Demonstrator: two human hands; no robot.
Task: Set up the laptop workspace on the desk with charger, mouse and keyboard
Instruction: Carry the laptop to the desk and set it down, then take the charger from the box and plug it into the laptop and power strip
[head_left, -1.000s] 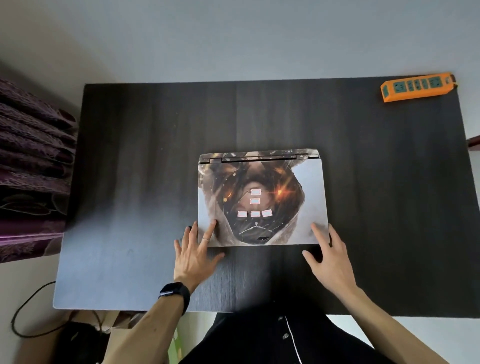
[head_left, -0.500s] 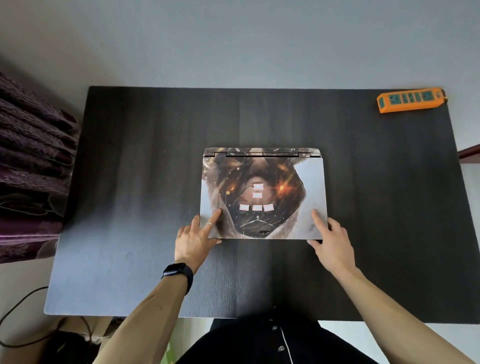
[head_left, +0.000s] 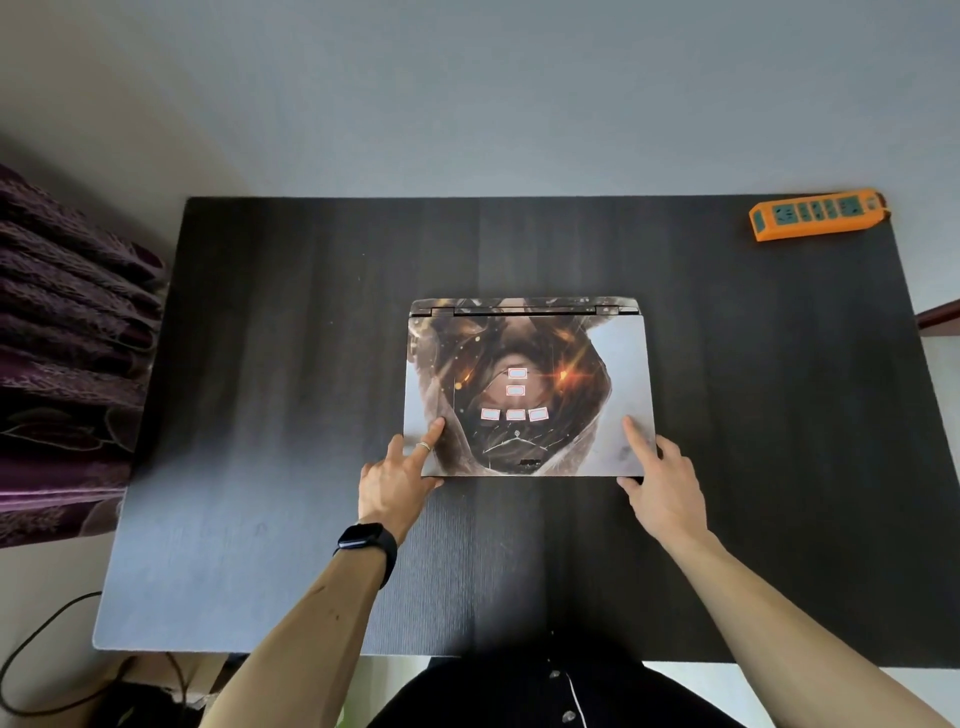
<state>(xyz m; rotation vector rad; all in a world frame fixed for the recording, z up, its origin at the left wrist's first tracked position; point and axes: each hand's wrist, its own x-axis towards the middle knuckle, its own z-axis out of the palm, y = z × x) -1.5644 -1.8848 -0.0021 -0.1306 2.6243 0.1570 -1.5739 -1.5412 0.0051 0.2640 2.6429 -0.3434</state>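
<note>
Left hand (head_left: 395, 483), right hand (head_left: 667, 488), forefingers extended.

The left hand (head_left: 392, 483), lying spread on the table (head_left: 260, 415) a second ago, is drawing its fingers in, its forefinger sliding further up the lid of the laptop (head_left: 524, 364) and its thumb tucking against the front edge. The right hand (head_left: 662, 483) is closing on the other near corner likewise. The lid is perhaps starting to lift.

The person is wearing a black smartwatch (head_left: 363, 540) and a silver ring (head_left: 425, 446). A black buttoned garment (head_left: 498, 699) is covering the torso
</note>
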